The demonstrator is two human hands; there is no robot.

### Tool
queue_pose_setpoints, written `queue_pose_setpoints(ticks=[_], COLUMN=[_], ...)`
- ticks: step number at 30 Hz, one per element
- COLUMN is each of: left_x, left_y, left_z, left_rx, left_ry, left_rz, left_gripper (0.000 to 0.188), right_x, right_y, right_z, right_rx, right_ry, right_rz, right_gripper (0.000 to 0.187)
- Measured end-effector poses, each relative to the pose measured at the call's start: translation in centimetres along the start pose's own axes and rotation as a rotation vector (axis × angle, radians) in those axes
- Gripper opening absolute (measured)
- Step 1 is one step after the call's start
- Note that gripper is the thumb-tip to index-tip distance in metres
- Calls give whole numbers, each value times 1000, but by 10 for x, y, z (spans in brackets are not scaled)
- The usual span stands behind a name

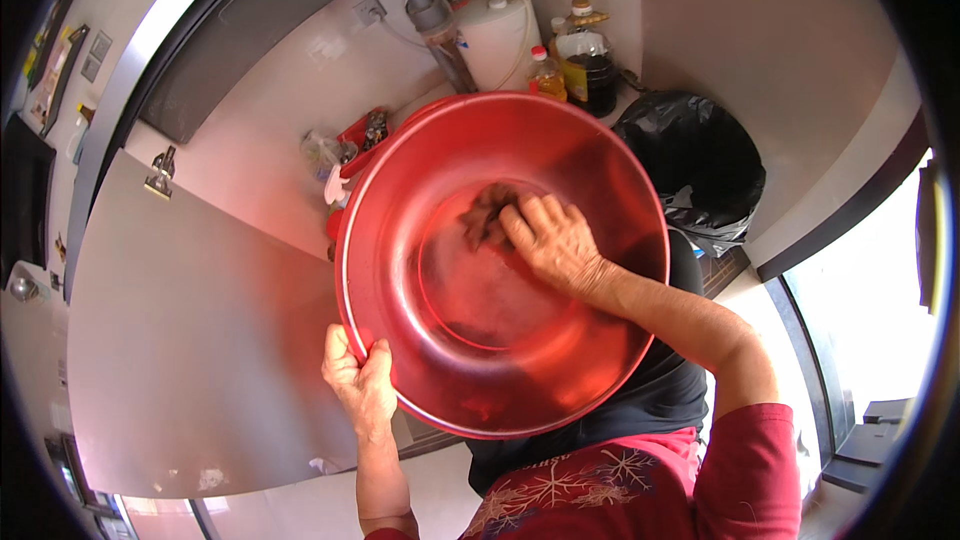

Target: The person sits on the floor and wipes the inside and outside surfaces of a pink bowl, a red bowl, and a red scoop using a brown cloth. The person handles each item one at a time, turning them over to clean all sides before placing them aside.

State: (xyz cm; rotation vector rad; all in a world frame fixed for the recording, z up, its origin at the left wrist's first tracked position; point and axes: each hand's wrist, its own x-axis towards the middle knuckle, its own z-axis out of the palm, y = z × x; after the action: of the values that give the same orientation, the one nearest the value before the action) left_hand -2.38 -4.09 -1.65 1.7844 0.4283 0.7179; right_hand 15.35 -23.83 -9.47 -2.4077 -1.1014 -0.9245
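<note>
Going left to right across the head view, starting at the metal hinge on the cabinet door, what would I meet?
Metal hinge, left hand gripping the red basin, dark cloth inside it, right hand, black bin bag.

Left hand (362,380) curled; right hand (553,240) palm-down

The basin (490,305) has a cloth (486,214) in it, a tank (492,40) and bottles (590,78) behind it, a bag (690,145) to its right and a door (200,340) to its left.

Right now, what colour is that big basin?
Red; the basin, gripped by the left hand, shows best in the head view.
</note>
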Motion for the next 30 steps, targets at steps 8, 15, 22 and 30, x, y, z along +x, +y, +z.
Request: queue_pose_setpoints(ticks=[8, 15, 22, 30], left_x=[1, -1, -3, 3], left_y=[-3, -6, 3, -6], left_z=[-2, -7, 9, 10], left_rx=[-2, 4, 31, -31], left_ry=[-21, 18, 59, 100], left_rz=[66, 134, 117, 103], left_gripper=[24, 25, 22, 23], right_x=[28, 76, 20, -85], right_y=[31, 94, 104, 7], right_z=[18, -23, -62, -98], right_rx=[-160, -321, -349, -91], right_ry=[112, 105, -128, -639], right_rz=[-284, -676, -464, -118], right_gripper=[34, 24, 21, 20])
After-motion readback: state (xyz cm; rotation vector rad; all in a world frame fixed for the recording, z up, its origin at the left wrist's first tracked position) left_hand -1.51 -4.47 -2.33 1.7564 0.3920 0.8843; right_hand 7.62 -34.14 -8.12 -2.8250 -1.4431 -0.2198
